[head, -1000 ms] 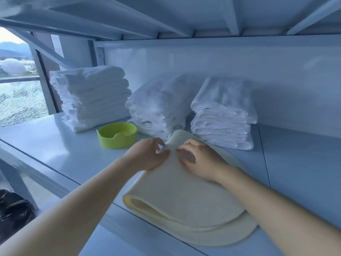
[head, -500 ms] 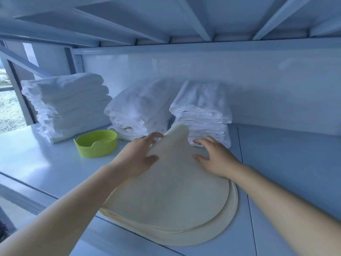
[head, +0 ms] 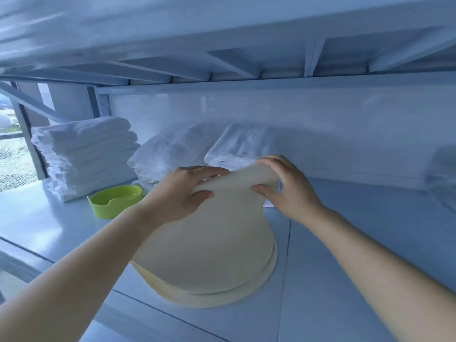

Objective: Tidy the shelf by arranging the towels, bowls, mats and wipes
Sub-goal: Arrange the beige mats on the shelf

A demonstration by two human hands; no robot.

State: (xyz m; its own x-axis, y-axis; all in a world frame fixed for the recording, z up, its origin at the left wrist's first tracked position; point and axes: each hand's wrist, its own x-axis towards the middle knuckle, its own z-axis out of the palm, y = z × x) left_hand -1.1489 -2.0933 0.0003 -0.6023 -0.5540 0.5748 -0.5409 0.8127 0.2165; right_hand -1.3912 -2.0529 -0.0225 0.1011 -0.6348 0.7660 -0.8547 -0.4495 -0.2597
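Note:
Cream round mats (head: 209, 255) lie stacked on the white shelf (head: 345, 243), their near edge at the shelf's front. My left hand (head: 182, 193) and my right hand (head: 288, 188) both grip the far edge of the top mats, lifted and curled up off the stack. Behind them stand three piles of folded white towels: left (head: 86, 154), middle (head: 170, 154) and right (head: 244, 146). A lime-green bowl (head: 114, 199) sits left of the mats, in front of the towels.
The upper shelf's underside (head: 222, 58) with its ribs hangs low overhead. A blurred pale object (head: 444, 176) sits at the far right edge. A window (head: 12, 149) lies to the left. Bare shelf surface stretches right of the mats.
Both hands went from pressing on the mats to gripping their far edge and lifting it up. The view has moved closer to the shelf.

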